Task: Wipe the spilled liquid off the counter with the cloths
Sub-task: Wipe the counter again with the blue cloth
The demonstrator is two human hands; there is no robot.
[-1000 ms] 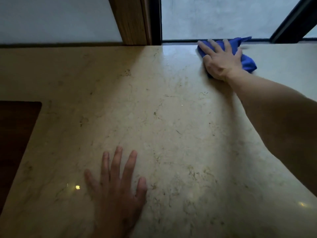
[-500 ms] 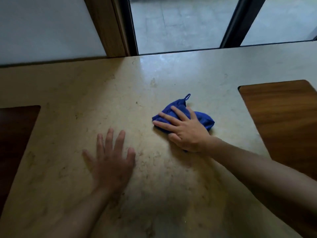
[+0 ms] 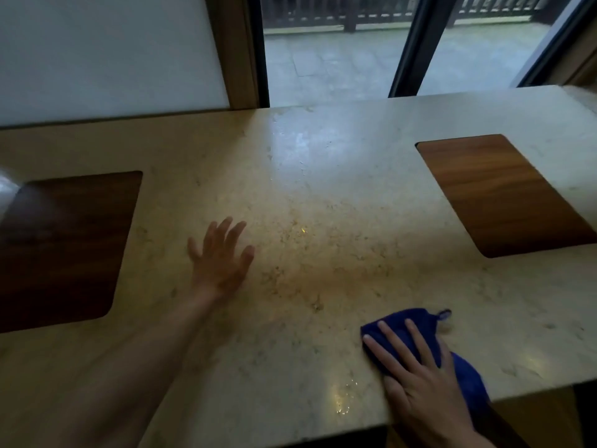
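Your right hand (image 3: 423, 379) presses the blue cloth (image 3: 416, 324) flat, fingers spread; the left hand (image 3: 221, 257) rests splayed on the counter (image 3: 323, 189). The cloth looks soft and light, so you hold it best by palm pressure.

I see one cloth (image 3: 465, 373), deep blue and soft-looking, bunched rather than spread flat, with a small hanging loop sticking out at its far right corner. It lies at the near right of the counter (image 3: 323, 195), right by the front edge, and its near end appears to droop over that edge. The counter is pale beige stone with darker veins and speckles, glossy where window light falls on its far middle. Near the front edge, left of the cloth, I notice small glinting spots that may be liquid.
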